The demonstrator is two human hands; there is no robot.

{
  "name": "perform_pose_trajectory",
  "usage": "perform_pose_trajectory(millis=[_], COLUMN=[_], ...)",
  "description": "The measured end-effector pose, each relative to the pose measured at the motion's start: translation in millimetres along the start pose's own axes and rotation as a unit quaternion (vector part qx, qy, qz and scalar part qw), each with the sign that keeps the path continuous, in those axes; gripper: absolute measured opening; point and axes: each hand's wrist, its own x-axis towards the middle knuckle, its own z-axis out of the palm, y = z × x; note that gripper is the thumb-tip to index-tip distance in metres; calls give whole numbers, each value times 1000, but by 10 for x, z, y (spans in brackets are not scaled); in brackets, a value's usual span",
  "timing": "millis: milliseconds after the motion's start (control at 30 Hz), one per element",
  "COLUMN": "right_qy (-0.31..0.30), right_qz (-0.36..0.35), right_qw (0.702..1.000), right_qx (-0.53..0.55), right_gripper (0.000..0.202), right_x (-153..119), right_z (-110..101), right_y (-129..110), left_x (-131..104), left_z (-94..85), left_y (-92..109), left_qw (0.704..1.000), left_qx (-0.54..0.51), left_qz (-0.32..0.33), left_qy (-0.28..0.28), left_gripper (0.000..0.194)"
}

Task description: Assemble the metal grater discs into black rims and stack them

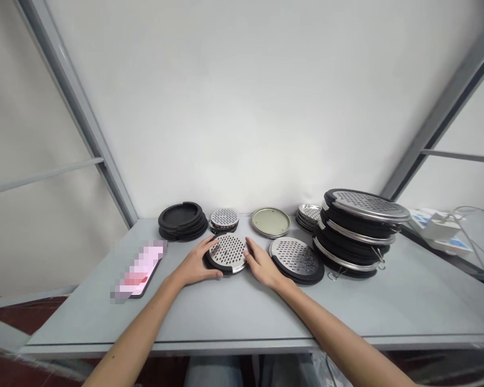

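Observation:
Between my hands lies a round metal grater plate (228,251) with a partly fitted black rim, flat on the table. My left hand (194,263) grips its left side, the fingers over the black rim and the thumb along the near edge. My right hand (262,264) holds its right side, the thumb on the bare metal edge and the fingers behind. Right of my right hand rests another grater plate (296,257) with a black rim. Behind the held plate are a small stack of bare grater plates (225,217) and some pale round lids (271,222).
Black rings (183,219) are piled at the back left. A phone (141,271) lies on the left of the grey table (226,317). A tall, tilted stack of rimmed plates (357,234) with wire clasps stands right, by small perforated plates (308,214). Cables (470,236) hang at far right.

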Motion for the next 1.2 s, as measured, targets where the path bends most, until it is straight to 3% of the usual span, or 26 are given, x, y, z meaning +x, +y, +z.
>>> perform_pose_trajectory(millis=[233,367,767,1000,1200], right_qy=[-24,9,-30,-48,-49], right_qz=[-38,-12,-31,-55,-50], right_qw=[999,1000,999,997,997], right_qx=[-10,-19,-3,-17,-12], right_gripper=[69,74,71,73,76], right_x=[-35,-34,-58,-72,-72], right_z=[12,54,-21,-30,-33], right_y=[-22,-18,0,-12,-18], left_x=[13,14,-30,-21,-23], left_z=[-22,-28,-50,-50,-33], left_y=[11,24,75,51,56], left_qw=[1000,1000,999,1000,1000], left_qx=[-8,-2,30,19,20], left_qz=[3,5,-4,-3,10], left_qy=[-6,-16,-28,-7,-15], left_gripper=[100,107,95,82,97])
